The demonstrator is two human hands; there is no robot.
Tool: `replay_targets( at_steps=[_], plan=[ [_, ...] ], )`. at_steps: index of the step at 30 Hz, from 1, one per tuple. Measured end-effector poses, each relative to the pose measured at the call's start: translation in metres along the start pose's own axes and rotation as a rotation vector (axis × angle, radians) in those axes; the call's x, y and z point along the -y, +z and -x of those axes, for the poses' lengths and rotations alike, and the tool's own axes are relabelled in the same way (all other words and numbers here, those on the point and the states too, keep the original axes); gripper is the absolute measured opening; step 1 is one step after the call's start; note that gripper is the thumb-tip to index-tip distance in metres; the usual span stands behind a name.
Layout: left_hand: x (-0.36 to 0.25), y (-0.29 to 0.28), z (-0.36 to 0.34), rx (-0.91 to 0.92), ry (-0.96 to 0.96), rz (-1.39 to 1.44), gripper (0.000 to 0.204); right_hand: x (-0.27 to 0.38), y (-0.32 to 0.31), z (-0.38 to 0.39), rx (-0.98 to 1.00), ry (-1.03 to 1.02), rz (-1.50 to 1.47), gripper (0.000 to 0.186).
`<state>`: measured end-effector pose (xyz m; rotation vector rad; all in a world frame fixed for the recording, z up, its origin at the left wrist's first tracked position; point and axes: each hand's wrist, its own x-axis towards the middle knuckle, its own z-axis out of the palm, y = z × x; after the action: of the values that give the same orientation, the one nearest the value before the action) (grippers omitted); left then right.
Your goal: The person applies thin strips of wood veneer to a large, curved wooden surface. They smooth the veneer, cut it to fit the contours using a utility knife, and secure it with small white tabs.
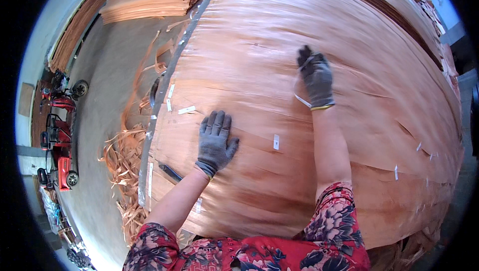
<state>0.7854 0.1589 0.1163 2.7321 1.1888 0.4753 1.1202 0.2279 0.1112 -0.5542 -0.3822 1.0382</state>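
A wide sheet of reddish-brown wood veneer (pixel 259 181) spreads under both hands, with faint ripples and several narrow splits. My left hand (pixel 215 140), in a grey knit glove, lies flat on its left part with fingers stretched out. Farther up and to the right, my gloved right hand (pixel 317 77) is over the sheet, its fingers drawn together and slightly blurred. Beside its palm shows a thin white strip (pixel 302 101); what the fingers grip is hidden. A dark-handled tool (pixel 170 172) lies by my left forearm. A white tape piece (pixel 276 141) is between the hands.
A grey edge strip (pixel 172 66) borders the sheet's left side. Veneer scraps (pixel 127 158) lie heaped on the grey floor (pixel 102 91) beyond it. Stacked veneer (pixel 144 2) stands at the far left. A red wheeled vehicle (pixel 62 136) is near the left wall.
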Motion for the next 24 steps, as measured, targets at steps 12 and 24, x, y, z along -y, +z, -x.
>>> replay_targets(
  at_steps=[12, 24],
  plan=[
    [0.007, 0.003, 0.008, -0.034, 0.025, -0.044, 0.058, 0.232, -0.024, 0.122, -0.463, -0.860, 0.363, 0.012],
    [-0.010, 0.006, 0.036, -0.302, 0.087, 0.596, 0.089, 0.121, 0.147, 0.360, -0.170, -0.310, 0.929, 0.054]
  ],
)
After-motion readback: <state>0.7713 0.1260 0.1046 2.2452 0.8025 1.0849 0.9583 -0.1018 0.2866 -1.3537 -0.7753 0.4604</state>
